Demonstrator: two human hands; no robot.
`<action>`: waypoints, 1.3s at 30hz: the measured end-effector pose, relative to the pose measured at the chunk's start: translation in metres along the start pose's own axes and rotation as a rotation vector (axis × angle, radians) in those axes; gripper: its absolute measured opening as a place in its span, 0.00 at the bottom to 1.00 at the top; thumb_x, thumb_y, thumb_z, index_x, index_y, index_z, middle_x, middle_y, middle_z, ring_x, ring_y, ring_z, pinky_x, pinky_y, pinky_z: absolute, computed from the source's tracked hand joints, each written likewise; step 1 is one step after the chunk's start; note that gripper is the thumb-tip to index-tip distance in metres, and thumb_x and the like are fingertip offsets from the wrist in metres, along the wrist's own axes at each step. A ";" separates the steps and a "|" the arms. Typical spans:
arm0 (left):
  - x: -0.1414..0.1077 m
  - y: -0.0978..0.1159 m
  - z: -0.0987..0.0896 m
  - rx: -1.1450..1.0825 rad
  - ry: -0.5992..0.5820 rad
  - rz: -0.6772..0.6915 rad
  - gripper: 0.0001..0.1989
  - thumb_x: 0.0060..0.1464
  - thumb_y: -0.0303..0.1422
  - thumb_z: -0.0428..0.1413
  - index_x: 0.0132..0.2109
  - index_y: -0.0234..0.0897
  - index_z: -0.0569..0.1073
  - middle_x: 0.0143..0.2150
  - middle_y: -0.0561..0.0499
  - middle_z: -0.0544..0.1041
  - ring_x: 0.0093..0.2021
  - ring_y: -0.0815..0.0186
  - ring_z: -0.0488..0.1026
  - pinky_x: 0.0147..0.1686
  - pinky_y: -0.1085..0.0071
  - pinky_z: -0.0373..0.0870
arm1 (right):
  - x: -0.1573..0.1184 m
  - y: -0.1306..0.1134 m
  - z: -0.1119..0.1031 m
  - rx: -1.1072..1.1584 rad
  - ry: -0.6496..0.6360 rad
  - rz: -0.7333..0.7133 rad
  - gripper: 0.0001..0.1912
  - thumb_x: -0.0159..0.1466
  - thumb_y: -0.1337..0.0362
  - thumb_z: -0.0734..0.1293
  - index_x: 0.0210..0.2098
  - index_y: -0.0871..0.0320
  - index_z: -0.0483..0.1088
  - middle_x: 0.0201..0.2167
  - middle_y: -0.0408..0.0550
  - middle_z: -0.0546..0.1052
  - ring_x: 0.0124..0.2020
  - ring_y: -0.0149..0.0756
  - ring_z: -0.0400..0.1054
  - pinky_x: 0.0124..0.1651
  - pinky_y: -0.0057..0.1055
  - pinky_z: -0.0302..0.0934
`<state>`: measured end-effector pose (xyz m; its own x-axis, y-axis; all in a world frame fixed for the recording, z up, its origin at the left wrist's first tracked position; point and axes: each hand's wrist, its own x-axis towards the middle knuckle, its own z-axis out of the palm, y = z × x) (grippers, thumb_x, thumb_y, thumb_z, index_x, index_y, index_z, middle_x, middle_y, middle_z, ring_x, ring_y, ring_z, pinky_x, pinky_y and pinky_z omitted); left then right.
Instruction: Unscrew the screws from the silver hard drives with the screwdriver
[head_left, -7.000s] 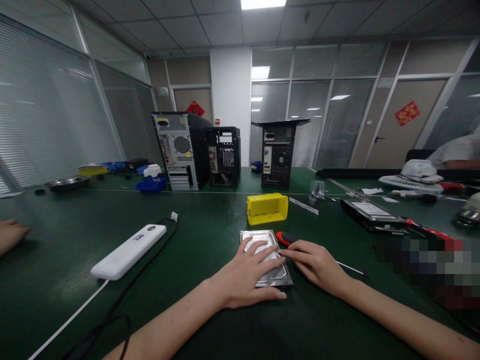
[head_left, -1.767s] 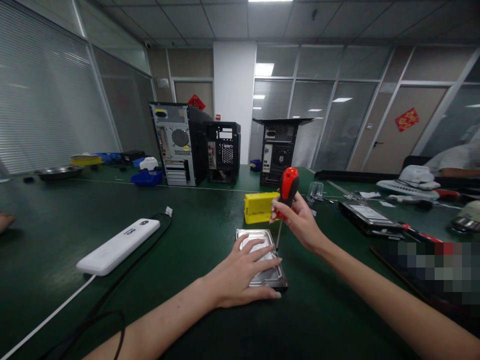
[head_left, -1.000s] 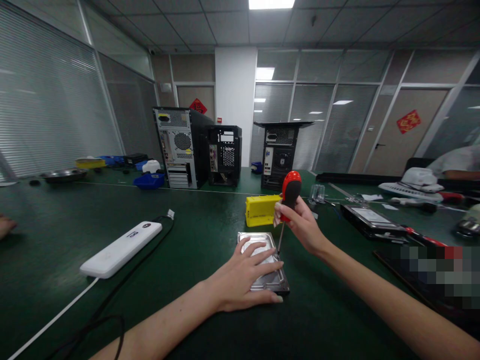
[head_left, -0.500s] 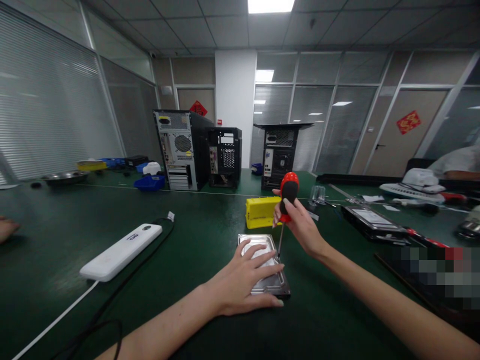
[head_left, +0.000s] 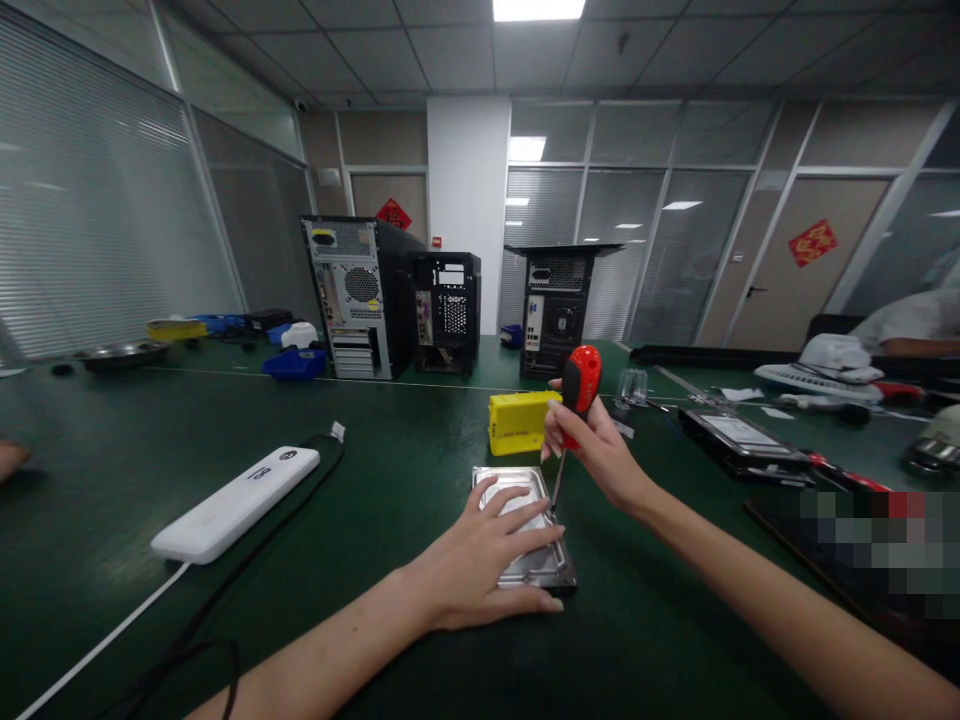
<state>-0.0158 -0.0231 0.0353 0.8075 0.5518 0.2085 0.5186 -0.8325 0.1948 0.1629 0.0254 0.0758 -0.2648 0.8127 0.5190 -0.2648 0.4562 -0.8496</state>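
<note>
Clearly, from the left, a long white plastic box [head_left: 236,505] lies well apart from the work. Next, the left hand [head_left: 499,555] spreads its fingers flat over a silver rectangular metal hard drive [head_left: 536,572] on the dark green table [head_left: 405,440]. Rightward, the right hand [head_left: 592,445] grips a red-and-black-handled screwdriver [head_left: 582,385], tip at the drive's right edge. Probably a screw is being worked; the next move seems to call for downward pressure and a controlled twist.

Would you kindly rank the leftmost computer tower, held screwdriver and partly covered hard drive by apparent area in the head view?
1. Computer tower
2. Hard drive, partly under the left hand
3. Screwdriver
</note>
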 end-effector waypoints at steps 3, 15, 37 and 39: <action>0.000 0.000 0.000 -0.004 -0.001 0.003 0.31 0.57 0.55 0.42 0.63 0.47 0.57 0.65 0.48 0.56 0.65 0.50 0.49 0.61 0.45 0.38 | 0.000 -0.003 0.001 0.021 -0.030 0.029 0.19 0.62 0.53 0.62 0.51 0.51 0.58 0.25 0.39 0.62 0.25 0.30 0.58 0.30 0.31 0.63; 0.001 0.000 -0.001 -0.022 -0.010 -0.002 0.31 0.57 0.55 0.42 0.63 0.47 0.58 0.65 0.47 0.56 0.65 0.50 0.49 0.61 0.45 0.35 | 0.001 0.002 -0.006 0.008 -0.038 0.003 0.19 0.64 0.54 0.60 0.52 0.51 0.57 0.26 0.39 0.62 0.24 0.28 0.58 0.23 0.25 0.57; 0.000 0.000 -0.001 -0.014 -0.030 -0.017 0.31 0.57 0.55 0.42 0.63 0.48 0.56 0.66 0.48 0.55 0.66 0.51 0.47 0.61 0.45 0.35 | 0.000 -0.001 -0.004 -0.057 -0.004 0.041 0.18 0.64 0.53 0.59 0.51 0.50 0.57 0.25 0.38 0.62 0.24 0.26 0.55 0.21 0.21 0.49; 0.000 -0.001 -0.001 -0.013 -0.029 -0.015 0.31 0.57 0.55 0.42 0.63 0.48 0.56 0.66 0.49 0.55 0.66 0.51 0.47 0.61 0.44 0.35 | 0.001 0.000 -0.005 -0.053 -0.004 0.039 0.18 0.64 0.54 0.59 0.51 0.50 0.57 0.25 0.39 0.61 0.24 0.26 0.55 0.21 0.21 0.48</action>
<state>-0.0162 -0.0225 0.0365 0.8078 0.5621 0.1774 0.5268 -0.8235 0.2105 0.1675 0.0277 0.0758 -0.2777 0.8288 0.4857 -0.2048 0.4429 -0.8729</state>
